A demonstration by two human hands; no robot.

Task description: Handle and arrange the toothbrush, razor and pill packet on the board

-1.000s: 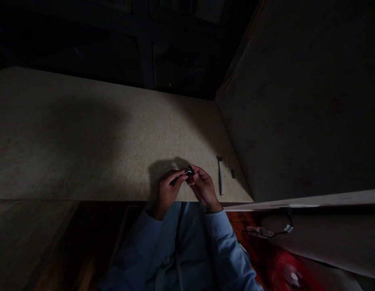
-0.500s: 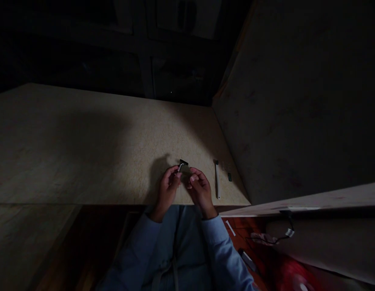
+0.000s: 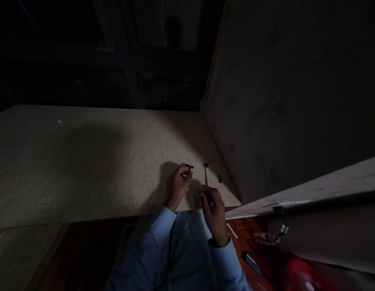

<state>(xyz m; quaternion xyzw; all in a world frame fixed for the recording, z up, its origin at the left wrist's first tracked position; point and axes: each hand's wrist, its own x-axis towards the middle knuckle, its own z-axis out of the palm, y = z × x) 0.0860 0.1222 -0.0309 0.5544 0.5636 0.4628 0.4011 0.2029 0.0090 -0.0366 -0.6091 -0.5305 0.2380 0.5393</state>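
My left hand (image 3: 179, 188) is closed around the handle of a razor (image 3: 190, 167), whose dark, wide head sticks out past the fingertips. Most of its handle is hidden by the fingers. Lower and to the right, my right hand (image 3: 215, 208) hovers at the counter's front edge, its fingers loosely bent and apart from the thumb; no object shows in it. Just beyond its fingertips lies a pale toothbrush (image 3: 206, 173) with a dark head, its lower end covered by the hand. A small dark green piece (image 3: 219, 178) lies right of the toothbrush.
The pale counter (image 3: 129, 161) ends against a wall (image 3: 281, 101) on the right and a dark window (image 3: 157, 89) behind. Below on the reddish floor are a white strip (image 3: 232, 230), a dark-and-white object (image 3: 252, 262), a cable and something red (image 3: 296, 275).
My right hand has moved away from the razor, down and right to the toothbrush's lower end. My left hand keeps the razor and has turned it. The view has shifted a little.
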